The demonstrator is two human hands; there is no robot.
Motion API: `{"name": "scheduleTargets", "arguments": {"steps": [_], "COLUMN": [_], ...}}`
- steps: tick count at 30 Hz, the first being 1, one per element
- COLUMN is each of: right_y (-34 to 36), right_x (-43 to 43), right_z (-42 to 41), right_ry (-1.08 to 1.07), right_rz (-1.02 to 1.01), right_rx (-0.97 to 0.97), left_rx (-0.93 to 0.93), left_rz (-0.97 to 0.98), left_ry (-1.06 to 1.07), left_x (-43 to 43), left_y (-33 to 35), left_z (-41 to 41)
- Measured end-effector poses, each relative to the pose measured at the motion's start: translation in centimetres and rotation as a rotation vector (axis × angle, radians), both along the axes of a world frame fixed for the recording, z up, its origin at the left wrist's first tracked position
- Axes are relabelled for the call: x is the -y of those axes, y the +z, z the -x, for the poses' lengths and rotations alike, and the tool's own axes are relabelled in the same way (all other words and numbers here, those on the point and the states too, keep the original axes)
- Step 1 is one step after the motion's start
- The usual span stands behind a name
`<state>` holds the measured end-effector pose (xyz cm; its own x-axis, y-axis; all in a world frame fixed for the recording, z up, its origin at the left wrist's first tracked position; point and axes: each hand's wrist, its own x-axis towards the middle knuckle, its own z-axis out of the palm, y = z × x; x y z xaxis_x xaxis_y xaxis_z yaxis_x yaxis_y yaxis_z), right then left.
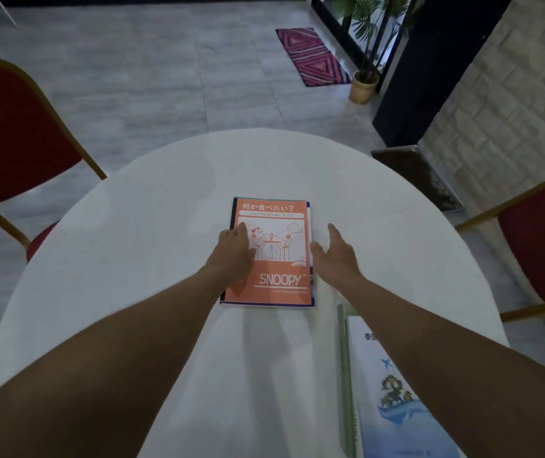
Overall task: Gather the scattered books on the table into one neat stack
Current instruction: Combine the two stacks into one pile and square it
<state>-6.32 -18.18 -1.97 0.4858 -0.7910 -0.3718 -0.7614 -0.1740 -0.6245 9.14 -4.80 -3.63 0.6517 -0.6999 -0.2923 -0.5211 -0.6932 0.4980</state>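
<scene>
Left hand (235,251) lies flat, fingers open, on an orange Snoopy notebook (274,259) topping a stack – right hand (335,256), open and empty, just beside its edge.

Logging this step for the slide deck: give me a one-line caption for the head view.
Left hand on orange Snoopy notebook, right hand beside the stack; white-blue book waits nearby.

The table (139,246) wears a white matt cloth, smooth with faint creases. The orange book (277,276) has a paper cover with a soft sheen; the pale blue book (386,391) looks glossier. The chairs (7,133) show red fabric padding on gold-toned metal frames. The floor (152,77) is smooth grey tile, the rug (312,56) woven cloth.
</scene>
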Motion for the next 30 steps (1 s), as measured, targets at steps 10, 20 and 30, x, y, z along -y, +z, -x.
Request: {"name": "scheduleTargets", "arguments": {"steps": [10,20,30], "right_y": [2.7,-0.9,-3.3], "right_x": [-0.5,-2.1,-3.4], "right_z": [10.6,22.4,26.6], "right_ry": [0.043,-0.056,-0.186], "right_rz": [0.114,0.136,-0.095], "right_rx": [-0.037,-0.227,-0.141], "left_rx": [0.0,-0.148,-0.193], "left_rz": [-0.078,-0.266,-0.234], "left_ry": [-0.126,-0.211,-0.077], "left_x": [-0.5,-1.2,-1.2], "left_y": [4.1,1.9,-1.0], "left_z": [9.6,21.4,27.5]}}
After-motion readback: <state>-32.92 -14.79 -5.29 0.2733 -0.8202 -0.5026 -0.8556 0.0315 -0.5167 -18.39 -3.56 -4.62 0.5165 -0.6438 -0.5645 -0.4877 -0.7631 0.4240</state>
